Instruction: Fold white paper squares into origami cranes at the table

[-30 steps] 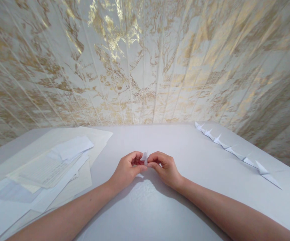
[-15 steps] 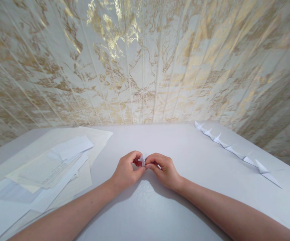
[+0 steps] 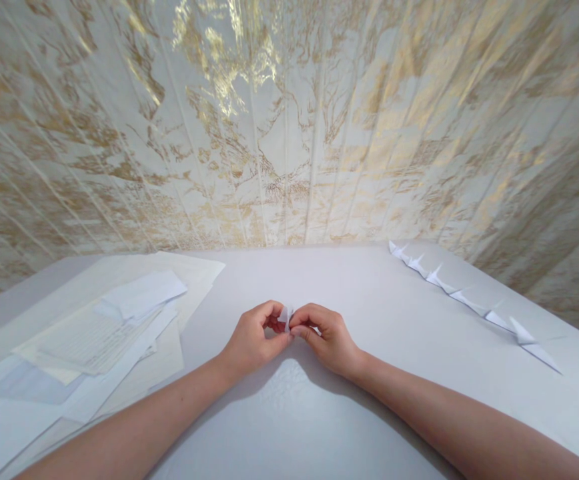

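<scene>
Several folded paper figures (image 3: 498, 321) line the right side, apparently finished; our left hand (image 3: 250, 340) and right hand (image 3: 330, 340) together pinch a small paper piece (image 3: 285, 314), seemingly unfinished.

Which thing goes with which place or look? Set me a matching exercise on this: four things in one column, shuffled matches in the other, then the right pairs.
Things
1. Small white paper piece
2. Row of folded paper figures
3. Loose sheets
4. Backdrop

Places and looks
A. Spread and overlapping on the left of the table
B. White with a gold pattern
C. At the fingertips of the left hand and right hand
D. Along the table's right side

Pairs: 1-C, 2-D, 3-A, 4-B
</scene>
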Demonstrator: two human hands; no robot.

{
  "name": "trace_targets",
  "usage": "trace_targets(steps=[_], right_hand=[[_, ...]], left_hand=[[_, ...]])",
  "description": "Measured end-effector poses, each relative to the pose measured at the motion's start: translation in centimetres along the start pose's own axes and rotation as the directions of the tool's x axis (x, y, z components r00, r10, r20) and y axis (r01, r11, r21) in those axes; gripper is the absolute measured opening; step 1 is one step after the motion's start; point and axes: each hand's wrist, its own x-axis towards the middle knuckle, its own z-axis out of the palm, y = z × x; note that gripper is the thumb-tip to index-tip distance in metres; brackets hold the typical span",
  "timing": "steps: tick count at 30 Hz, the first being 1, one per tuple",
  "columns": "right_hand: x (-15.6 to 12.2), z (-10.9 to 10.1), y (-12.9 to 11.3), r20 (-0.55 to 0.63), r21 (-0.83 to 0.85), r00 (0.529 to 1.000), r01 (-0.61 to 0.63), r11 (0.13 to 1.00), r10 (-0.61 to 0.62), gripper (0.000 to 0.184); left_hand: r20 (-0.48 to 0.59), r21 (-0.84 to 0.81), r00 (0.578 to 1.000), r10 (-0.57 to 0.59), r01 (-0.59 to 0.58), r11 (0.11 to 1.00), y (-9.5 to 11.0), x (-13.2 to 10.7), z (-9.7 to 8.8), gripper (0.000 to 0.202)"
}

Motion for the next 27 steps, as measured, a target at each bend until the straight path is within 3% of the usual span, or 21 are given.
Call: trace_targets(steps=[5,9,11,16,21,27], right_hand=[[-0.12,0.05,0.11,-0.045,0.005,0.998,-0.045,0.999,0.045,0.005],[-0.05,0.04,0.18,-0.130,0.012,0.991,-0.026,1.000,0.027,0.009],[0.02,0.08,0.29,-0.152,0.061,0.985,-0.068,0.996,0.076,0.015],[0.12,0.37,0.60,-0.087,0.229,0.962,-0.233,0.945,0.258,0.018],[0.20,0.47,0.42,-0.027,0.283,0.946,-0.303,0.910,0.323,0.011],[0.26,0.65,0.22,0.034,0.335,0.931,-0.354,0.873,0.364,0.015]], left_hand=[[0.071,-0.330,0.988,-0.137,0.152,0.932,0.75,0.17,-0.06,0.014],[0.104,-0.476,0.977,-0.187,0.214,0.853,0.66,0.15,0.01,0.018],[0.148,-0.505,0.970,-0.195,0.244,0.828,0.43,0.13,0.02,0.021],[0.190,-0.472,0.953,-0.235,0.298,0.830,0.38,0.14,0.07,0.019],[0.087,-0.333,0.955,-0.284,0.296,0.895,0.67,0.20,0.29,0.011],[0.017,-0.118,0.955,-0.295,0.295,0.948,0.47,0.17,0.42,0.021]])
